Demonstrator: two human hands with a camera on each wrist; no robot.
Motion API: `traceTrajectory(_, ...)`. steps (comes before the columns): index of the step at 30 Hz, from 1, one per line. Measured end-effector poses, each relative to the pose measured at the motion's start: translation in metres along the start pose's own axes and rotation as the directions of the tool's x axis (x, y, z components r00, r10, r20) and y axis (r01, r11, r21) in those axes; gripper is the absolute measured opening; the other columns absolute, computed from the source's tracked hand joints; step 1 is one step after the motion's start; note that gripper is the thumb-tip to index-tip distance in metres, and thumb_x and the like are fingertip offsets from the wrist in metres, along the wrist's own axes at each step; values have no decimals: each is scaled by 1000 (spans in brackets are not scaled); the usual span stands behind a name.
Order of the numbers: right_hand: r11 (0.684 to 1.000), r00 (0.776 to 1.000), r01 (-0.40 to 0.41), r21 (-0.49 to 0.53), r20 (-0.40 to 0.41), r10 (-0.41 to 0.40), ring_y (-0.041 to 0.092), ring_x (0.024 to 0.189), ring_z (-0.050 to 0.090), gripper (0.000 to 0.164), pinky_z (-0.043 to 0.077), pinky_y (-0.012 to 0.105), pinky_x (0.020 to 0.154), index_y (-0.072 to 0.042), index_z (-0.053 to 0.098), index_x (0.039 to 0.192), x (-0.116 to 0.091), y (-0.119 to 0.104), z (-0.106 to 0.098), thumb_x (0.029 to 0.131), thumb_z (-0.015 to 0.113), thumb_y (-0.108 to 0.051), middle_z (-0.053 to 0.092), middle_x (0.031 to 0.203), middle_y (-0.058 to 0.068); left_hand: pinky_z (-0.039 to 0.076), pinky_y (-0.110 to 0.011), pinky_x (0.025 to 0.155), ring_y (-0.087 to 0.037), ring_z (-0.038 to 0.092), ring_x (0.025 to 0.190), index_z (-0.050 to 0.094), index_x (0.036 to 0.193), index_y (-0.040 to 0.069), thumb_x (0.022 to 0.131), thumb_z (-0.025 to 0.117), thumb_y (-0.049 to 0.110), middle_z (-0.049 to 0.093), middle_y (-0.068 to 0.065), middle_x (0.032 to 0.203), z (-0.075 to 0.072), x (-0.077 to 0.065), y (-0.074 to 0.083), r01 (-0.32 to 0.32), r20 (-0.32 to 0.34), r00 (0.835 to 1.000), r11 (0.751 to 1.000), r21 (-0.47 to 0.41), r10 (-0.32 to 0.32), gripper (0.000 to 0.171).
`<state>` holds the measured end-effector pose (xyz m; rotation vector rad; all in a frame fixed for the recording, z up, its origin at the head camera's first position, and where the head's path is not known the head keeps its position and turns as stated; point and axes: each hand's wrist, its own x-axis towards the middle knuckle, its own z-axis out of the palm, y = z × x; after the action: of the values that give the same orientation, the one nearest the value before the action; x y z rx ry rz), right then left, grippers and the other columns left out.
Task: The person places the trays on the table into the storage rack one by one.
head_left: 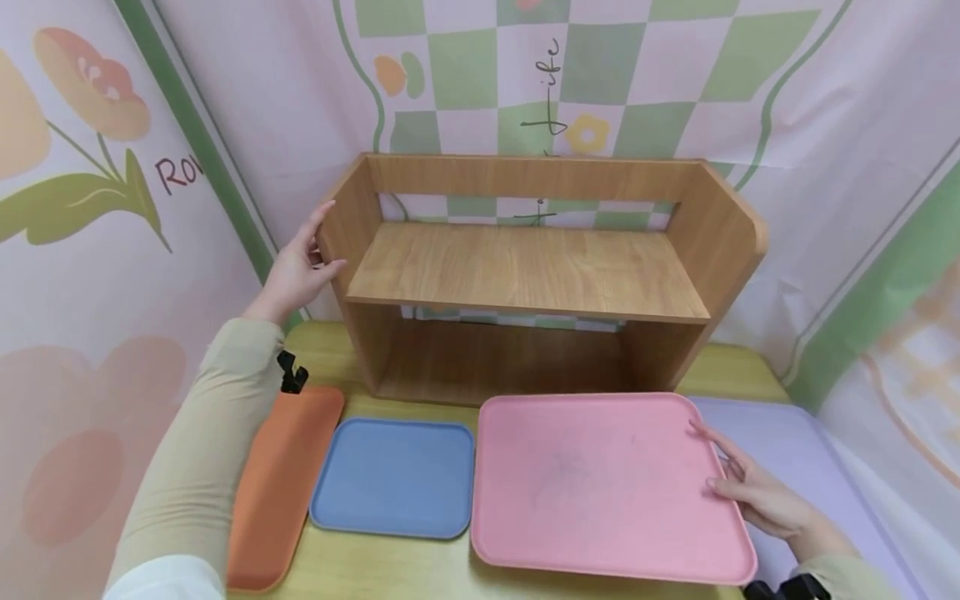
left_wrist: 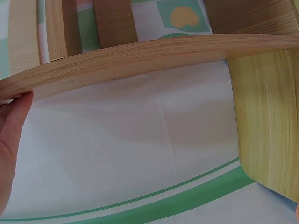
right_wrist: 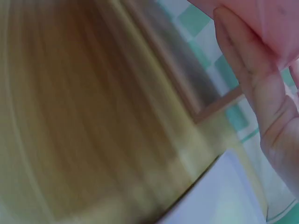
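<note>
A two-tier wooden desk shelf (head_left: 525, 267) stands at the back of the table. My left hand (head_left: 296, 271) touches its left side panel (head_left: 352, 212), the thumb reaching over the front edge. In the left wrist view, a fingertip presses against that panel (left_wrist: 140, 58). My right hand (head_left: 765, 496) grips the right edge of a large pink tray (head_left: 607, 483). Raised off the table, the tray (right_wrist: 275, 23) shows its underside with the hand (right_wrist: 261, 79) beside it in the right wrist view. It overlaps a lilac tray (head_left: 795, 467) in the head view.
Left of the pink tray, a smaller blue tray (head_left: 393, 479) lies flat on the yellowish wooden table (head_left: 367, 567). An orange tray (head_left: 288, 492) lies at the far left, partly behind my left sleeve (head_left: 202, 433). Printed curtains (head_left: 300, 75) hang behind and at both sides.
</note>
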<state>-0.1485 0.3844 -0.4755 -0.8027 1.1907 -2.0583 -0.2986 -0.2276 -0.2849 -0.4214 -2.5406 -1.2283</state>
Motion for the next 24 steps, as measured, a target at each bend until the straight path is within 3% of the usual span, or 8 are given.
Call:
traceTrajectory(5, 994, 996, 76, 76, 46, -79, 22, 131, 44, 76, 43, 43, 101, -26, 8, 153, 15, -16, 13, 93, 21, 19, 33, 151, -3, 50, -51, 90, -43, 57, 110, 17, 152, 31, 88, 60, -3, 45, -31, 135, 0, -1, 2, 3, -12, 1000, 1000, 7, -3, 84)
traceTrajectory(10, 989, 989, 141, 36, 46, -143, 23, 129, 47, 72, 45, 43, 98, -23, 11, 153, 31, -33, 31, 94, 26, 16, 30, 152, -5, 48, -54, 93, -45, 54, 114, 17, 152, 30, 88, 59, -3, 41, -32, 138, 0, -1, 3, -5, -10, 1000, 1000, -7, 5, 83)
traceTrajectory(18, 976, 977, 202, 82, 58, -207, 25, 125, 50, 66, 48, 42, 95, -20, 13, 152, 61, -55, 52, 96, 28, 12, 36, 145, 6, 47, -55, 93, -45, 53, 114, 17, 152, 29, 88, 58, -4, 41, -34, 137, 2, 0, 1, -9, -13, 1000, 1000, -9, 9, 83)
traceTrajectory(24, 938, 954, 294, 183, 5, -300, 30, 114, 59, 62, 52, 40, 89, -19, 21, 150, 89, -65, 62, 96, 20, 13, 47, 135, 14, 47, -54, 93, -43, 52, 116, 17, 152, 31, 89, 58, -3, 40, -31, 138, 2, 0, 1, -4, -13, 1000, 1000, -10, 4, 82)
